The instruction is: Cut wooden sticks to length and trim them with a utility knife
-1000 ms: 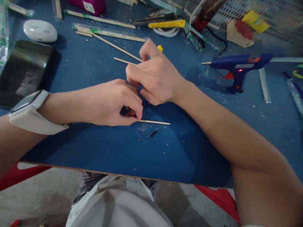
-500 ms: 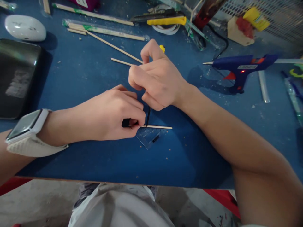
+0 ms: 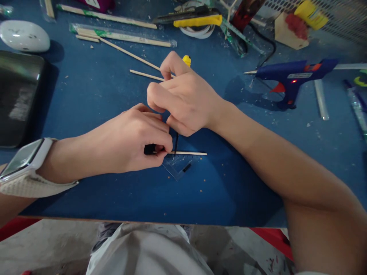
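My left hand (image 3: 143,141) is closed around a thin wooden stick (image 3: 192,153), pressing it near the table's front edge. The stick's bare end points right. My right hand (image 3: 186,99) is curled just above and beside it, shut on a slim dark tool (image 3: 176,143) whose lower end meets the stick by my left fingertips. Most of this tool is hidden by the hand, so its kind is unclear. A small yellow piece (image 3: 187,60) shows beyond my right knuckles. Below the stick lies a clear plastic corner piece (image 3: 175,175) with a dark mark.
A blue glue gun (image 3: 289,78) with a lit red light stands at right. Loose sticks (image 3: 129,54) and wrapped chopsticks (image 3: 126,37) lie behind the hands, near a yellow-and-black cutter (image 3: 197,21). A black tray-like object (image 3: 20,99) and white case (image 3: 25,36) are at left.
The view has shifted slightly, and both hands appear a little further left in it. Their grip on the stick and the dark tool looks the same.
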Demonstrator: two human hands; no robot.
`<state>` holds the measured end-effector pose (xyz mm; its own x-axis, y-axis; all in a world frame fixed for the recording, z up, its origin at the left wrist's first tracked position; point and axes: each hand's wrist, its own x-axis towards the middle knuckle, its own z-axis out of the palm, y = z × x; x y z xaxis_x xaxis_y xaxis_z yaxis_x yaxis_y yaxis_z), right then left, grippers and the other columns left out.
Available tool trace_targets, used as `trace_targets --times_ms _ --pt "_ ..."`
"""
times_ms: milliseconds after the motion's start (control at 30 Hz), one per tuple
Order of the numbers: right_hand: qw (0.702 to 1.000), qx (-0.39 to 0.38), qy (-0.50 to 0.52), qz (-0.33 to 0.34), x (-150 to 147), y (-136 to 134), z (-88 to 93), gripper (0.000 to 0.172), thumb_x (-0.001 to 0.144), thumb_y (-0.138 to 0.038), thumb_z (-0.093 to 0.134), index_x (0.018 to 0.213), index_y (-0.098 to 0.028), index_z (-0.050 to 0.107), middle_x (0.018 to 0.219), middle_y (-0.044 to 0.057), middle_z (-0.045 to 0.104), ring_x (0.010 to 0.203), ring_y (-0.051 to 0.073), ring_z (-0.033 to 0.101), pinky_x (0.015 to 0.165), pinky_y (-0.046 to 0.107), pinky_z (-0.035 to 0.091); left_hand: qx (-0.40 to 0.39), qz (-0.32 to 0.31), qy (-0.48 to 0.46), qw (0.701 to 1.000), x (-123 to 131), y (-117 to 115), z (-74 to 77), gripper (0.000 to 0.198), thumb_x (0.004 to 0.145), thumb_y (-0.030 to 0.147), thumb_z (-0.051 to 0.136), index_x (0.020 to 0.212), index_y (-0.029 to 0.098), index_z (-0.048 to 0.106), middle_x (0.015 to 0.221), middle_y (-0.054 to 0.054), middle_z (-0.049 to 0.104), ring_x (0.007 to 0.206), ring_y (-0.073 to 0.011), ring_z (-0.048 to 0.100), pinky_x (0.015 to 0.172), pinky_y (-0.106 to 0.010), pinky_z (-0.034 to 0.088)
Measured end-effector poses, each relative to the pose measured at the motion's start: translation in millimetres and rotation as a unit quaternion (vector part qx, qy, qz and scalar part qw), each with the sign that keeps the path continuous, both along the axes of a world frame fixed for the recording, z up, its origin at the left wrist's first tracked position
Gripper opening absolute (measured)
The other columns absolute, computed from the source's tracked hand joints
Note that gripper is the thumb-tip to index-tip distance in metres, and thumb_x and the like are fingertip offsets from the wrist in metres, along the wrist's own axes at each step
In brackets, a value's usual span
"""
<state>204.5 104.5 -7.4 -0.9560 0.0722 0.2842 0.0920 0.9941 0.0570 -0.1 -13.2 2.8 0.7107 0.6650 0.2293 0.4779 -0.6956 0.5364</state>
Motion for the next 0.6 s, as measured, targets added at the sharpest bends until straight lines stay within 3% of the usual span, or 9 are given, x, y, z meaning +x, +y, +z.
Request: trace_targets --times_ms 200,400,600 --pt "1.0 0.024 -0.005 -0.01 -0.4 6.3 -2.0 0.042 0.116 -0.016 0.02 0.102 -0.024 0.059 0.08 -0.001 0.063 0.11 0.025 0.069 0.104 0.051 0.063 -0.003 -0.002 0.009 1.0 2.0 -0.3 0.6 0.038 0.111 0.014 0.06 0.084 0.023 0.085 0.087 0.004 0.084 0.08 -0.0148 0.073 0.106 -0.041 0.057" --pt "0.997 -0.002 0.065 0.051 0.4 3.9 -4.9 0.052 0.123 -0.026 0.013 0.106 -0.021 0.061 0.076 -0.006 0.058 0.095 0.018 0.069 0.101 0.05 0.066 0.016 -0.004 0.005 1.0 1.6 -0.8 1.3 0.038 0.111 0.011 0.06 0.084 0.023 0.084 0.083 0.004 0.083 0.084 -0.0159 0.075 0.11 -0.038 0.058" --pt "0.995 0.013 0.077 0.057 -0.2 4.6 -3.3 0.05 0.119 -0.02 0.013 0.11 -0.023 0.062 0.075 -0.004 0.054 0.085 0.019 0.064 0.095 0.05 0.068 0.021 -0.004 0.009 1.0 0.1 -1.1 -1.3 0.035 0.111 0.013 0.061 0.086 0.025 0.083 0.086 0.004 0.083 0.083 -0.0158 0.072 0.111 -0.039 0.058"
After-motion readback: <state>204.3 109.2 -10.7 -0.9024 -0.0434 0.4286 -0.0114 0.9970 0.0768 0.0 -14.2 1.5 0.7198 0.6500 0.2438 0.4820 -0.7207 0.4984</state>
